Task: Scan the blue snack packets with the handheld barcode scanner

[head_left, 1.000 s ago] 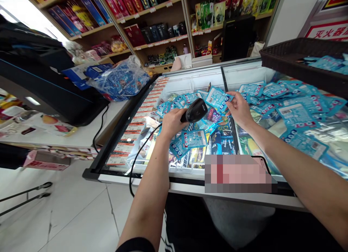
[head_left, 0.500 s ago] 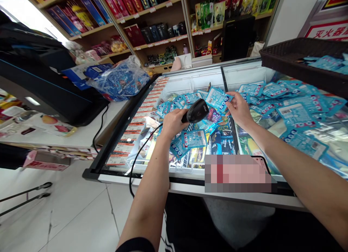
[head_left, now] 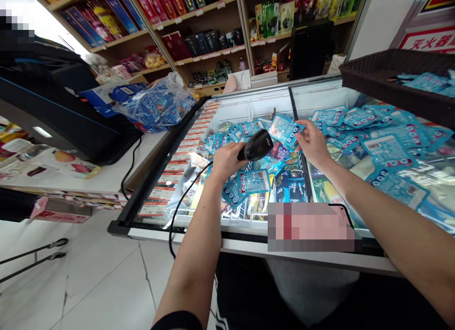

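In my left hand [head_left: 227, 161] is a black corded barcode scanner [head_left: 259, 145], my fingers wrapped round its handle and its head pointing right. My right hand [head_left: 313, 142] pinches the right edge of a blue candy packet [head_left: 283, 130], whose printed label side faces up in front of the scanner. Below the scanner, another blue packet [head_left: 253, 182] lies on the glass top of the chest freezer [head_left: 174, 171]. More such packets are heaped on the glass to the right, among them one with a white label [head_left: 389, 152].
A phone [head_left: 343, 214], mostly blurred out, lies on the freezer's front edge. A dark woven basket [head_left: 391, 78] with blue packets stands at the back right. Left are a counter with a black machine [head_left: 60, 97] and a plastic bag of blue packs [head_left: 159, 105]. Stocked shelves [head_left: 209, 22] line the back.
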{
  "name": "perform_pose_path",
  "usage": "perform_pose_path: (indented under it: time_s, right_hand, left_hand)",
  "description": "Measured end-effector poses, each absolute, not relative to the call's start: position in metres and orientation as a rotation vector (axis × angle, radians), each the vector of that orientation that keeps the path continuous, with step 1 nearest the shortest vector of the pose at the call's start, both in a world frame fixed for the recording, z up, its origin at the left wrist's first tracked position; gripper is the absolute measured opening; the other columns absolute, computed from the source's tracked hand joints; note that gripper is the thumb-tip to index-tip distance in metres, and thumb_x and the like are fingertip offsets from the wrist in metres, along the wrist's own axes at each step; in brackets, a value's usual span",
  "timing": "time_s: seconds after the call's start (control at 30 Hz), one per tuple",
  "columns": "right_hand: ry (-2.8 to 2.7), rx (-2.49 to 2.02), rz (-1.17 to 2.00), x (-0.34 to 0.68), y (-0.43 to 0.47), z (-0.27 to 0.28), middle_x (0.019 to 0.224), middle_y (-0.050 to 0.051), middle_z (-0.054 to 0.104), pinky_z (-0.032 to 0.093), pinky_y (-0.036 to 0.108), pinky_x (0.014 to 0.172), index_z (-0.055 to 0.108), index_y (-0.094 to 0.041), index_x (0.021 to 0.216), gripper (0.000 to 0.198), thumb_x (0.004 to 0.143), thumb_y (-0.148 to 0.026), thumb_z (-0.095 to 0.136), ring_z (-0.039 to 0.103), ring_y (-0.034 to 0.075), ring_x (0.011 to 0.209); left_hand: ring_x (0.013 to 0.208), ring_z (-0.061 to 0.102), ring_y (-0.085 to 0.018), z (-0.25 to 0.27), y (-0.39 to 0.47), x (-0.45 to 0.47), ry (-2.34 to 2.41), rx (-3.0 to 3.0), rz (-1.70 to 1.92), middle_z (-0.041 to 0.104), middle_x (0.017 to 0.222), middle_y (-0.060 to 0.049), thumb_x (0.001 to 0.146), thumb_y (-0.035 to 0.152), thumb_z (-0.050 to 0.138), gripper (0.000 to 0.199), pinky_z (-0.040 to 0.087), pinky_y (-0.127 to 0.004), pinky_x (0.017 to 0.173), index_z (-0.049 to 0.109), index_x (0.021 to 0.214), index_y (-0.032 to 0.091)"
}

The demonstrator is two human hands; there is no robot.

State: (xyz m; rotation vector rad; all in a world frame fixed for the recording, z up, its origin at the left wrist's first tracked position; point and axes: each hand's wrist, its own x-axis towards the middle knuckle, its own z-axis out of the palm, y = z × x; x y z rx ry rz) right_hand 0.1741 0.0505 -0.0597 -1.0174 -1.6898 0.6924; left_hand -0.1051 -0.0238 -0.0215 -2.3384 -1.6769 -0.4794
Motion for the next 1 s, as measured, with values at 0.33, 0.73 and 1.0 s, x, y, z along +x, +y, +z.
perform_pose_path:
  time_s: [0.33,0.73,1.0]
  right_hand:
    - [-1.725,-1.058,0.623,0.176,0.044,-0.056,0.078,0.001,0.054,0.055,0.04,0.057,0.047,-0.031,0.129,0.043,0.089,-0.046,0.042,0.06,0.018,0.054]
    - [-1.713,-1.154,0.372,0.177,0.043,-0.056,0.083,0.006,0.059,0.053,0.049,0.076,0.046,-0.029,0.125,0.043,0.091,-0.053,0.035,0.064,0.027,0.076]
    - [-1.77,-1.186,0.26,0.175,0.038,-0.05,0.09,0.007,0.063,0.051,0.049,0.081,0.046,-0.029,0.122,0.04,0.093,-0.051,0.031,0.063,0.027,0.081]
  left_hand:
    - [0.093,0.062,-0.023,-0.022,-0.024,-0.109,-1.726,-2.282,-0.525,0.068,0.1,-0.007,0.077,0.042,0.061,0.044,0.045,-0.03,0.075,0.061,0.116,0.022]
    - [0.09,0.062,-0.023,-0.018,-0.026,-0.103,-1.725,-2.311,-0.499,0.067,0.095,-0.006,0.076,0.043,0.062,0.045,0.045,-0.029,0.073,0.061,0.116,0.023]
    - [0.088,0.062,-0.022,-0.017,-0.026,-0.101,-1.697,-2.325,-0.48,0.067,0.092,-0.005,0.076,0.04,0.063,0.044,0.043,-0.028,0.071,0.061,0.116,0.023]
